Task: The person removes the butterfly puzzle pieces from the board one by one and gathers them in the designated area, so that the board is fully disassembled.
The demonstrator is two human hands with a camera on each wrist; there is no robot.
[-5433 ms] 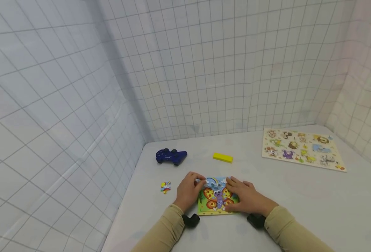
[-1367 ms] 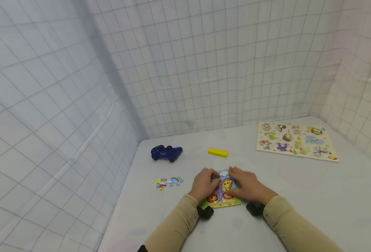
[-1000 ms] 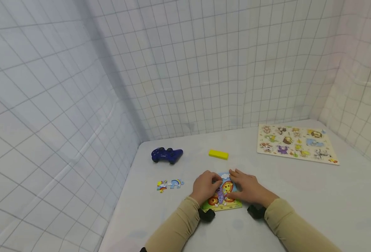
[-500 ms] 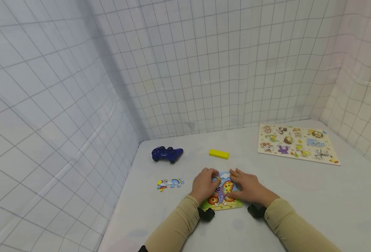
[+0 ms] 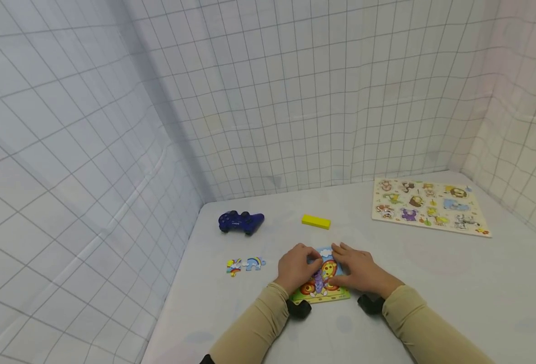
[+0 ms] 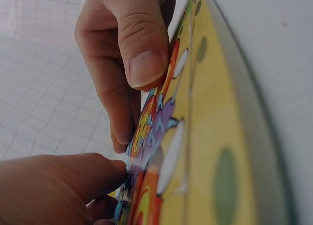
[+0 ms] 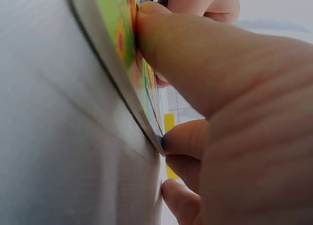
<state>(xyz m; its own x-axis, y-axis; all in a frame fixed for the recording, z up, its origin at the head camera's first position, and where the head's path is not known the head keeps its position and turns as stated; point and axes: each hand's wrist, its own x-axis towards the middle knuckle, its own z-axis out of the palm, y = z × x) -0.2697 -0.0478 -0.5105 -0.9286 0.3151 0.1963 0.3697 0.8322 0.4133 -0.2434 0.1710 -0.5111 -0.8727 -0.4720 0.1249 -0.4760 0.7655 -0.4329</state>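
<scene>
A butterfly jigsaw puzzle (image 5: 324, 292) lies on the white table between both hands. My left hand (image 5: 295, 267) reaches over its upper left part, thumb and forefinger bent close together against the surface. Whether a piece is caught between those fingertips, I cannot tell. My right hand (image 5: 362, 270) rests on the right side, its thumb (image 7: 166, 39) pressing a lower wing and a finger (image 7: 183, 139) touching the board's corner. Left of the puzzle lie two loose puzzle pieces: a sun-and-rainbow piece (image 5: 234, 265) and a blue rainbow piece (image 5: 253, 263), set very close together.
A blue game controller (image 5: 240, 222) sits at the back left. Behind the puzzle is a yellow block (image 5: 315, 221). An animal puzzle board (image 5: 427, 207) occupies the back right. Gridded white sheets (image 5: 277, 101) hang behind and on both sides.
Compared with the oldest frame, the rainbow piece has left the puzzle and lies beside the other piece. My left hand is further right over the puzzle. The right hand has hardly moved.
</scene>
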